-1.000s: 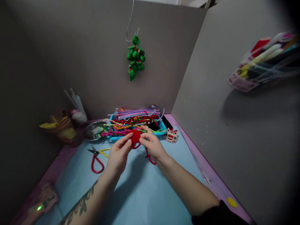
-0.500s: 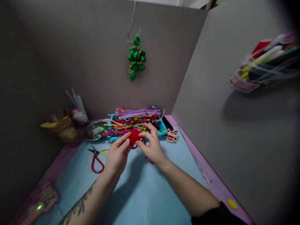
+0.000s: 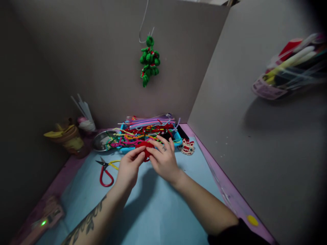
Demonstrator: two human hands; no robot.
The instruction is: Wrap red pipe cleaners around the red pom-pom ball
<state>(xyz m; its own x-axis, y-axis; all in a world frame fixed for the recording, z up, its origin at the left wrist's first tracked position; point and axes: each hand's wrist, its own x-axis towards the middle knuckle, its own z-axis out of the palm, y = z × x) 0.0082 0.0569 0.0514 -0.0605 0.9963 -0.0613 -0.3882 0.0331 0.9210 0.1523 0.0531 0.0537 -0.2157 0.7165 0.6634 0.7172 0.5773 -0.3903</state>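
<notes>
A small red craft piece [image 3: 147, 153], rounded with a loop along its lower edge, is held up above the blue mat. My left hand [image 3: 129, 166] pinches its left side between thumb and fingers. On the right side, my right hand [image 3: 165, 160] holds it too, thumb below and fingers curved over the top, hiding much of it. Whether it is yarn or felt I cannot tell. To the left of my left hand, scissors [image 3: 104, 170] with one red and one yellow handle lie with blades apart on the mat.
Behind my hands stands a blue basket [image 3: 124, 149] heaped with coloured cords. A metal bowl [image 3: 98, 142], a pot [image 3: 73, 141] and a pink glue gun [image 3: 49, 217] are at left. A patterned ornament [image 3: 187, 147] lies right; a green ornament [image 3: 150, 61] hangs on the back wall.
My right hand has shifted slightly and its fingers now cover more of the red piece. The loop below it shows less. The view has moved a little.
</notes>
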